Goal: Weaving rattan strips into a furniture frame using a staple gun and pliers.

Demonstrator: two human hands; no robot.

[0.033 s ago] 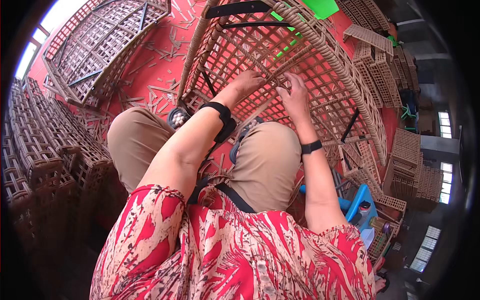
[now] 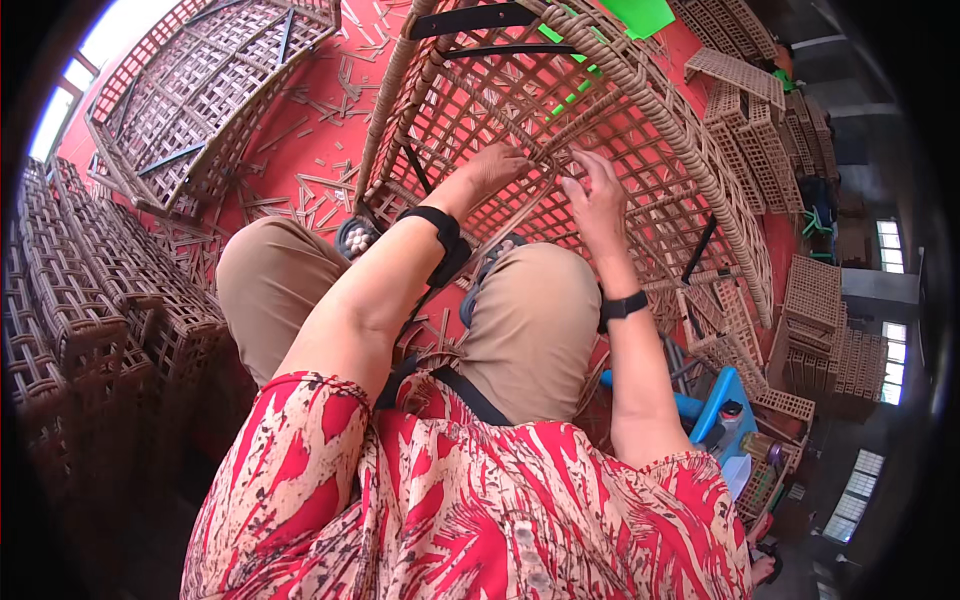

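Note:
A large woven rattan-look frame (image 2: 655, 115) with an open brown lattice leans in front of my knees, black metal bars fixed to it. My left hand (image 2: 497, 166) is closed at a crossing of the lattice, its fingertips pinching the weave. Just right of it, my right hand (image 2: 600, 200) is held over the lattice with thumb and fingers apart. A pale flat weaving strip (image 2: 517, 216) runs down from the crossing between my hands toward my left knee. Whether its upper end lies under my left fingers is hard to make out.
Cut strip scraps (image 2: 320, 195) litter the red floor. Another woven frame (image 2: 215, 95) lies at far left, with stacked woven panels (image 2: 95, 270) nearer. More panels (image 2: 750, 140) pile up at right. A blue stool (image 2: 728, 410) holding small items stands by my right elbow.
My right hand has shifted slightly right, and its thumb and fingers have come away from the lattice crossing. The left hand stays where it was.

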